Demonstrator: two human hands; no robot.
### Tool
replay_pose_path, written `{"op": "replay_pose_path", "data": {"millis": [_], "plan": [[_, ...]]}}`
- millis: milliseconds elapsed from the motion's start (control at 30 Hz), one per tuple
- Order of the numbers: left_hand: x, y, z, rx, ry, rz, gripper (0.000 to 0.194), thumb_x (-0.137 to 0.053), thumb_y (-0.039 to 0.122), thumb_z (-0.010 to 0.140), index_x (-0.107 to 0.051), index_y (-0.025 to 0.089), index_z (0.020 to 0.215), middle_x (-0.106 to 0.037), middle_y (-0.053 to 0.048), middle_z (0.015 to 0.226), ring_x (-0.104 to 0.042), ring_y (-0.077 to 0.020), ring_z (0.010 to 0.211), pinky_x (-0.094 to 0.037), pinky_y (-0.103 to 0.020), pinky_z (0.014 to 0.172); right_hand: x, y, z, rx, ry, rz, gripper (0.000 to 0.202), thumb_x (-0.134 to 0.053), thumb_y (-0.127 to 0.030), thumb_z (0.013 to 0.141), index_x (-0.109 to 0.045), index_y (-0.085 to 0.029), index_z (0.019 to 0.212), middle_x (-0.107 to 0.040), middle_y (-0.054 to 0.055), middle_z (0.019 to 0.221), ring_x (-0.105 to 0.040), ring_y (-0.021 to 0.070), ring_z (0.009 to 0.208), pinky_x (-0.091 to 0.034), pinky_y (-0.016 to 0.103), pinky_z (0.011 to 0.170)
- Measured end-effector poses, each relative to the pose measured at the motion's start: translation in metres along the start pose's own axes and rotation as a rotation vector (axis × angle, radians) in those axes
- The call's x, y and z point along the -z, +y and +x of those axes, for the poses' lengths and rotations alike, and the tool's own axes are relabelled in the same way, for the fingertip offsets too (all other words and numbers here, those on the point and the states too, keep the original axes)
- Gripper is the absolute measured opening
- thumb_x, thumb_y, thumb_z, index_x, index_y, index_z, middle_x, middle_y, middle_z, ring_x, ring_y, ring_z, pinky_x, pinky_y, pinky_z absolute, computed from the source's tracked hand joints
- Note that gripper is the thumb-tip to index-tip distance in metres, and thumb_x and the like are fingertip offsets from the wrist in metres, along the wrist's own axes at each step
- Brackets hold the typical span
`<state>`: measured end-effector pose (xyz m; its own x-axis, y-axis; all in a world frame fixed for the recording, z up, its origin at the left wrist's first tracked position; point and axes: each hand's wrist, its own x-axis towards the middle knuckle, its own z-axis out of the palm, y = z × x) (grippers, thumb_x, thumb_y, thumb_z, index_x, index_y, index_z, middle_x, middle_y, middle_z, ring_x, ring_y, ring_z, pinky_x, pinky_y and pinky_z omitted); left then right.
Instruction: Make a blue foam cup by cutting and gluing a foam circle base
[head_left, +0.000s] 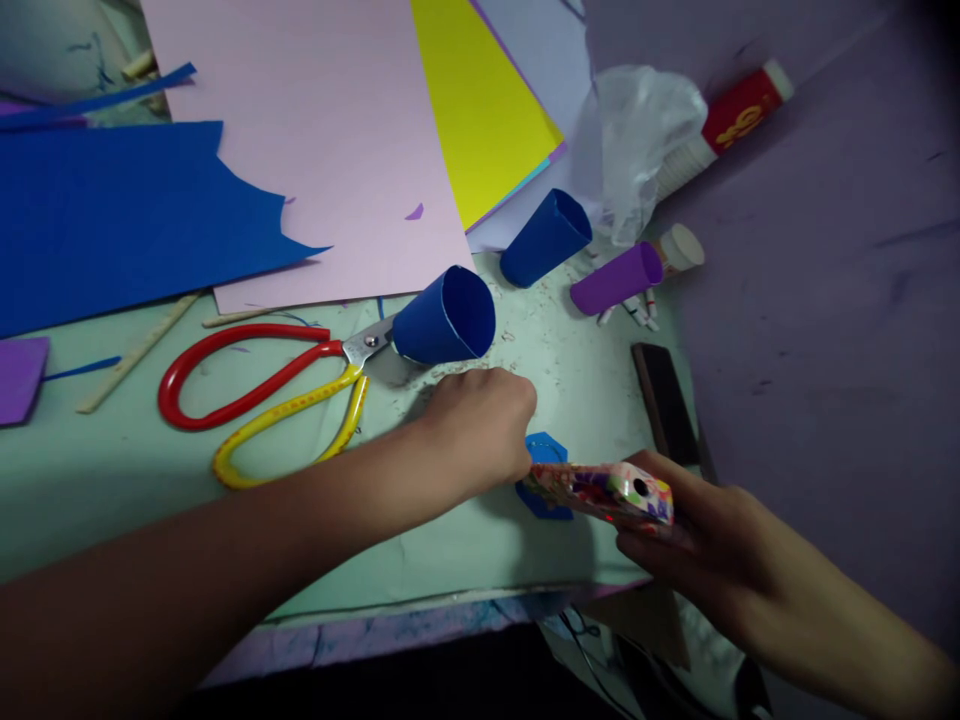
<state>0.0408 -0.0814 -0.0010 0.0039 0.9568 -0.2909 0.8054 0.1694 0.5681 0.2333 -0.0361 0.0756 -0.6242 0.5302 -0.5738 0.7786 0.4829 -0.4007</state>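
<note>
My right hand (705, 535) is wrapped round a colourful patterned tool (637, 492), which looks like a glue gun, near the table's front edge. Its narrower end points left, over a small blue paper piece (550, 447) lying on the table. My left hand (484, 420) is closed at the tool's left end, beside the blue piece; what its fingers hold is hidden. Just behind that hand, a blue paper cup shape (442, 318) lies tilted against the blades of scissors (259, 405) with red and yellow handles.
Another blue cone (544, 240) and a purple one (615, 280) stand at the back right, near a plastic bag (637, 140). A dark phone (665, 400) lies on the right. Pink (322, 150), yellow (480, 110) and blue sheets (135, 210) cover the back left.
</note>
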Motion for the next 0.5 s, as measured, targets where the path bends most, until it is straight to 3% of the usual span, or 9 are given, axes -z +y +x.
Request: {"op": "replay_pose_path", "data": {"millis": [367,500], "plan": [[-0.002,-0.002,0.0,-0.027,0.039,0.035,0.022,-0.059,0.026,0.066,-0.072,0.019,0.082,-0.07,-0.013,0.076,-0.066,-0.0286,0.07,-0.046,-0.032,0.052,-0.002,0.01,-0.013,-0.044,-0.067,0.019,0.016,-0.047,-0.037,0.089,-0.055,-0.023,0.092,-0.054,-0.002,0.06,-0.049,0.0132,0.049,-0.04,0.022,0.042],[-0.001,-0.001,0.001,-0.029,0.036,0.045,0.02,-0.058,0.026,0.066,-0.072,0.018,0.079,-0.07,-0.014,0.074,-0.066,-0.03,0.069,-0.044,-0.032,0.049,-0.001,0.014,-0.019,-0.071,-0.058,0.025,0.023,-0.047,-0.043,0.089,-0.056,-0.022,0.094,-0.061,0.0,0.066,-0.056,0.0158,0.054,-0.046,0.024,0.045]]}}
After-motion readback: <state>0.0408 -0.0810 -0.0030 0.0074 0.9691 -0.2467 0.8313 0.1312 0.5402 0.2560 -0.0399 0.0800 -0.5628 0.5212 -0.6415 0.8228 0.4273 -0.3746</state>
